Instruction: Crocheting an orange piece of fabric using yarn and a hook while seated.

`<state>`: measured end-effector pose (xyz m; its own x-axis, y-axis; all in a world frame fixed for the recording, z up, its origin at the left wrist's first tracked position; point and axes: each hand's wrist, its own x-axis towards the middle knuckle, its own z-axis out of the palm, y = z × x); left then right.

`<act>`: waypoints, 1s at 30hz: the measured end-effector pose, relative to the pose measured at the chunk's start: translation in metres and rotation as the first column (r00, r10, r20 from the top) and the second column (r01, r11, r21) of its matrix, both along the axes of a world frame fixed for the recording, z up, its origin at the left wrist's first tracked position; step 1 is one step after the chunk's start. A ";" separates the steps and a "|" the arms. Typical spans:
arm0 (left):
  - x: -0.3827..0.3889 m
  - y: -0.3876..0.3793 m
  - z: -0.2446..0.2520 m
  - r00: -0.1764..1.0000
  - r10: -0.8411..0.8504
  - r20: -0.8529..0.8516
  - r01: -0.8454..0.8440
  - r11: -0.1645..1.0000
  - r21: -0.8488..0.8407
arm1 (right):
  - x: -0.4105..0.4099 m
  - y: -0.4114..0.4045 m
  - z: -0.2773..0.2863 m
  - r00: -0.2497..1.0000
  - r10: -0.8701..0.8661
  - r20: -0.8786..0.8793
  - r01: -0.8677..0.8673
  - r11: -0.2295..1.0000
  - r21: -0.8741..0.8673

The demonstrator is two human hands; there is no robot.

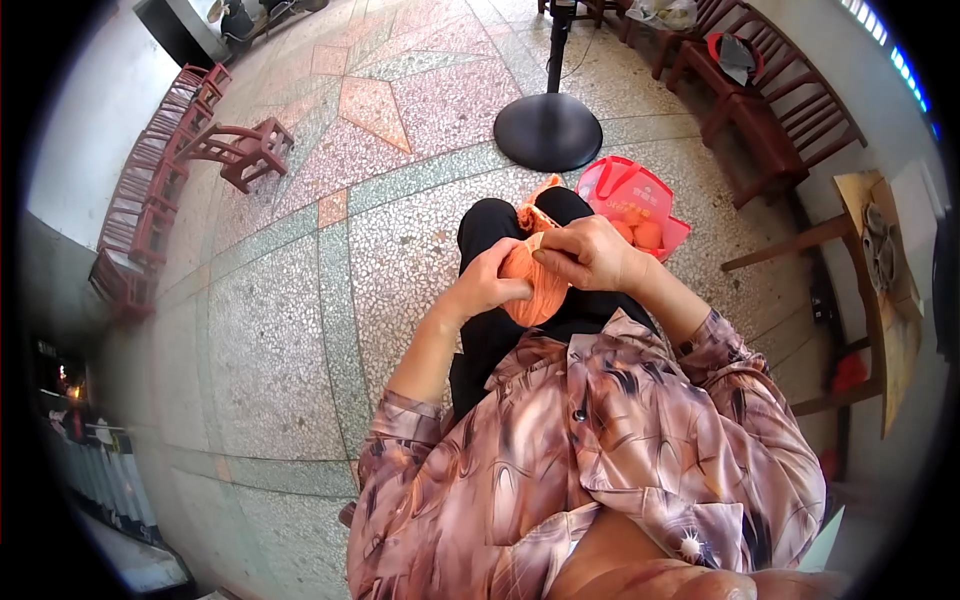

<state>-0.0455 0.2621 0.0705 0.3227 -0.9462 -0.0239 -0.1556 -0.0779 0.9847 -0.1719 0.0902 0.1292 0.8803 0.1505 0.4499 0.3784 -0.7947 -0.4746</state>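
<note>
An orange ball of yarn (534, 301) is held above my lap. My left hand (486, 283) grips it from the left, thumb across its front. At the ball's upper right, my right hand (589, 255) has its fingers and thumb pinched on the yarn; the strand itself is too small to make out. Between my knees, just beyond the ball, lies an orange knitted or crocheted piece (535, 216), partly hidden by my hands. A red and pink bag (628, 189) stands on the floor by my right knee, with more orange balls of yarn (645, 235) showing in it.
A round black stand base (548, 133) with a pole rests on the terrazzo floor ahead. Red-brown wooden chairs line the left wall (142, 187), and one chair (244, 151) stands apart. Wooden benches (757, 139) and a wooden table (892, 322) are at the right.
</note>
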 end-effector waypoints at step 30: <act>-0.039 0.058 0.120 0.756 -0.231 -0.613 -0.443 0.508 -0.738 | -0.073 -0.072 0.009 0.898 0.133 -0.420 0.339 0.398 0.852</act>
